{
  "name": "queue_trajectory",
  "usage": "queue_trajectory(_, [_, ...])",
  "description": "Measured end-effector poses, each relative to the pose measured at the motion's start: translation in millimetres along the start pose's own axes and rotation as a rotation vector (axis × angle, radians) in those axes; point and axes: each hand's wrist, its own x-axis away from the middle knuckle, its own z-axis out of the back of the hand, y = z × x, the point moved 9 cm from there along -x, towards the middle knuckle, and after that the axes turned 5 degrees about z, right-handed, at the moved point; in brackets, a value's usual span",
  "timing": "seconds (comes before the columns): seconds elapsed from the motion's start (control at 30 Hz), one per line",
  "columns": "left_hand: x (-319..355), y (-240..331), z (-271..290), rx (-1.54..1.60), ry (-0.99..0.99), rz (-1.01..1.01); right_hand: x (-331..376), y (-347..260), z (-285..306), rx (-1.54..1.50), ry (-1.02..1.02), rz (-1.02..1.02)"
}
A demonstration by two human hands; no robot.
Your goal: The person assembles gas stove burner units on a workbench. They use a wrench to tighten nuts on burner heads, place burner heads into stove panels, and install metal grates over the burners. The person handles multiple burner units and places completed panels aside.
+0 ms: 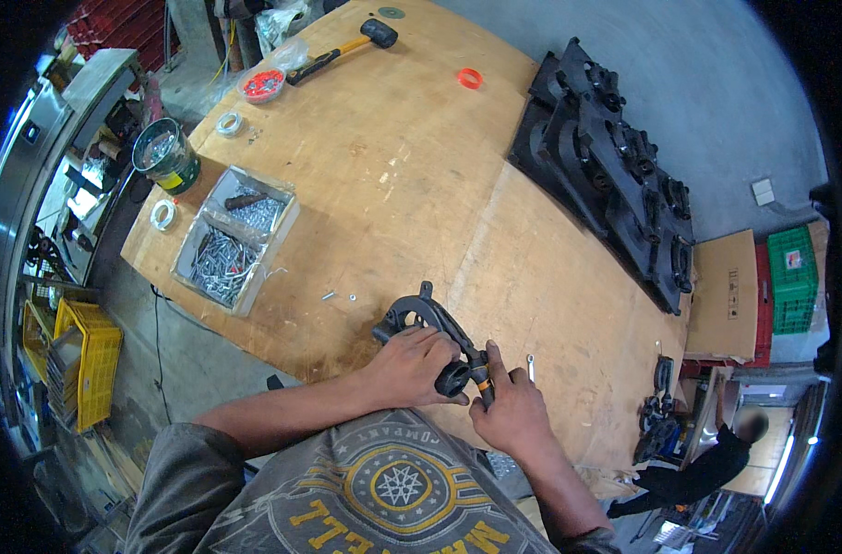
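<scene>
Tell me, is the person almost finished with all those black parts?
Probably not. A row of black parts lies stacked at the far edge of the wooden table; whether those are finished can't be told. In hand: the left hand grips one black part while the right hand works at its orange piece. Loose screws and the screw tray sit nearby.

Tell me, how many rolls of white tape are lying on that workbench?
2, both at the bench's left end: one white tape roll sits just above the green can, the other white tape roll lies below the can, beside the tray of screws. More may be hidden.
</scene>
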Motion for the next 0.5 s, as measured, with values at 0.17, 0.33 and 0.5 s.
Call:
queue_trajectory(0.17, [1,3,-5,-0.011,-0.003,-0.008,-5,5,-4,-0.017,0.02,0.025])
queue_trajectory(0.33, [13,-14,-20,0.112,-0.071,0.01,-8,15,-8,-0.047,0.004,0.026])
queue_trajectory(0.5, [13,-11,-17,0.182,-0.058,-0.069,-13,29,-7,0.039,0.061,0.123])
